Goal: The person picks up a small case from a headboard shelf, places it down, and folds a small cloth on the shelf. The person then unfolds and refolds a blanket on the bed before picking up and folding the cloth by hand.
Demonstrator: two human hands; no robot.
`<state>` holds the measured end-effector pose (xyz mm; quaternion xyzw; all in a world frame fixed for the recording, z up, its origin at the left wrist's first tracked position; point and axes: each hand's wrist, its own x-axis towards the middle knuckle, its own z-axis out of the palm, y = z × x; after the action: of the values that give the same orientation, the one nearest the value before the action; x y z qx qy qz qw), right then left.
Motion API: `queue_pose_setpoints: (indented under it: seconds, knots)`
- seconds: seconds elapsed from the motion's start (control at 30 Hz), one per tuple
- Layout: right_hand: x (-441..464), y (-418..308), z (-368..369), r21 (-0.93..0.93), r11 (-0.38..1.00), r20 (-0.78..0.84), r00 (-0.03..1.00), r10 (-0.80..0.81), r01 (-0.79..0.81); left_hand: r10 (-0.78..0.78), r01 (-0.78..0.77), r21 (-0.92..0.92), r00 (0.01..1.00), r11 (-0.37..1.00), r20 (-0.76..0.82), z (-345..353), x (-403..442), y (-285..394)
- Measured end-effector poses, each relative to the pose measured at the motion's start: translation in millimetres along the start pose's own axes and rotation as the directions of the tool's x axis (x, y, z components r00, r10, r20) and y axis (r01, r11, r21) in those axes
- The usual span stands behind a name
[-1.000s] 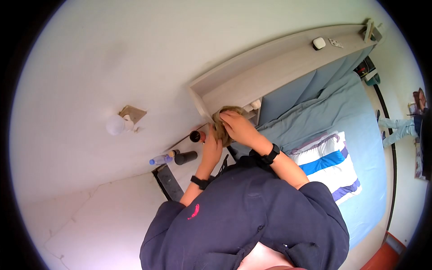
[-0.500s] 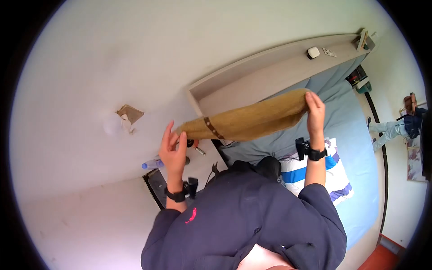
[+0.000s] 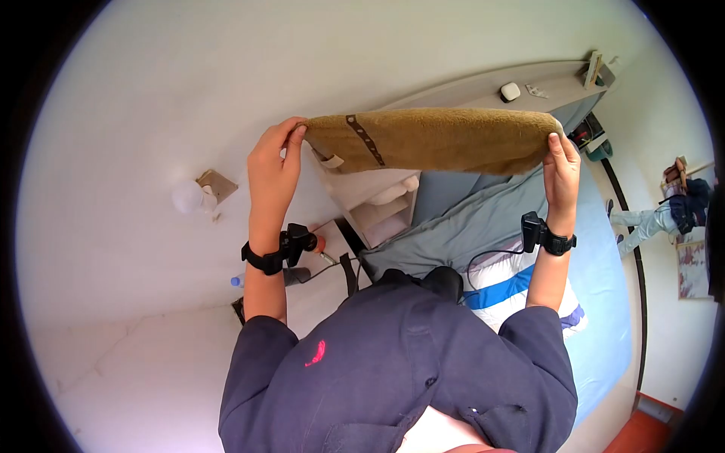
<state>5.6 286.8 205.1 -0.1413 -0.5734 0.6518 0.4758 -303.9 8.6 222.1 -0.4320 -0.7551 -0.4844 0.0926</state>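
A brown towel (image 3: 445, 140) with a dark dotted stripe near its left end is stretched between my raised hands. My left hand (image 3: 278, 155) pinches its upper left corner between thumb and fingers, and a small pale tag hangs near that end. At the right end, my right hand (image 3: 561, 162) grips the other corner. The cloth hangs in front of the headboard shelf. Both wrists carry black straps with small devices.
Behind the towel is a headboard shelf (image 3: 491, 97) with a white case (image 3: 510, 92). A bed (image 3: 604, 302) holds a striped pillow (image 3: 502, 291). Bottles, one dark (image 3: 297, 276), stand on a bedside table (image 3: 306, 311). Another person (image 3: 653, 223) is at the far right.
The bunched cloth has been opened out and stretched wide. Both hands have moved up and apart, and since half a second ago my left hand has closed on its corner.
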Motion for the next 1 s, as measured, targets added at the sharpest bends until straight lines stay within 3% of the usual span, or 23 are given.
queue_pose_setpoints:
  seconds: [0.07,0.13,0.2,0.3,0.33,0.37,0.5,0.6,0.67,0.7,0.77,0.8,0.87,1.0]
  knots:
    - [3.1,-0.1,-4.5,-0.13,0.991,0.035,0.999,-0.035,0.04,-0.035,0.037,-0.068,0.999,0.997,0.018,4.9,3.0,1.7]
    - [8.3,8.0,-15.0,-0.118,0.991,0.041,0.997,-0.062,0.067,-0.157,0.173,-0.282,0.984,0.944,0.079,10.3,3.8,1.9]
    - [8.9,7.6,-15.3,-0.107,0.99,0.049,0.995,-0.088,0.093,-0.141,0.155,-0.348,0.988,0.925,0.067,15.9,6.4,-2.4]
    - [4.8,-6.0,2.3,0.007,0.996,-0.008,0.996,-0.093,0.093,-0.15,0.171,-0.475,0.985,0.863,0.082,18.2,9.2,1.5]
    - [3.4,-14.6,8.0,0.119,0.993,0.005,1.0,-0.021,0.02,-0.171,0.204,-0.536,0.979,0.819,0.111,17.9,11.5,5.9]
    - [4.4,-19.5,10.3,0.227,0.972,0.027,0.998,0.049,-0.053,-0.165,0.197,-0.54,0.98,0.818,0.107,17.3,14.1,10.2]
    - [9.9,-1.4,-30.1,0.278,0.954,0.015,0.994,0.112,-0.112,-0.161,0.194,-0.491,0.981,0.849,0.108,18.0,19.1,16.3]
    - [6.7,-3.0,-30.4,0.152,0.987,-0.019,0.998,0.056,-0.053,-0.145,0.177,-0.486,0.984,0.856,0.102,19.0,21.1,18.1]
    - [5.7,-5.7,-31.5,-0.128,0.991,-0.122,0.992,0.015,-0.031,-0.144,0.173,-0.486,0.985,0.856,0.096,20.0,22.0,18.0]
    - [5.2,-8.6,-28.5,-0.132,0.991,-0.127,0.992,0.013,-0.03,-0.134,0.16,-0.473,0.987,0.867,0.088,20.0,21.9,17.1]
    - [3.5,-15.0,-19.0,-0.324,0.945,-0.141,0.986,-0.091,0.041,-0.121,0.146,-0.462,0.989,0.875,0.084,21.5,21.3,15.5]
    - [2.6,-18.3,-16.0,-0.327,0.944,-0.145,0.985,-0.093,0.041,-0.101,0.116,-0.403,0.993,0.908,0.058,23.1,20.6,14.4]
    - [0.9,-22.5,-11.4,-0.498,0.856,-0.06,0.978,-0.197,0.142,-0.077,0.085,-0.344,0.996,0.935,0.036,26.3,19.6,11.8]
    - [-1.2,-21.3,-9.3,-0.504,0.845,-0.04,0.972,-0.232,0.18,-0.085,0.079,-0.279,0.996,0.957,-0.01,30.3,18.4,6.3]
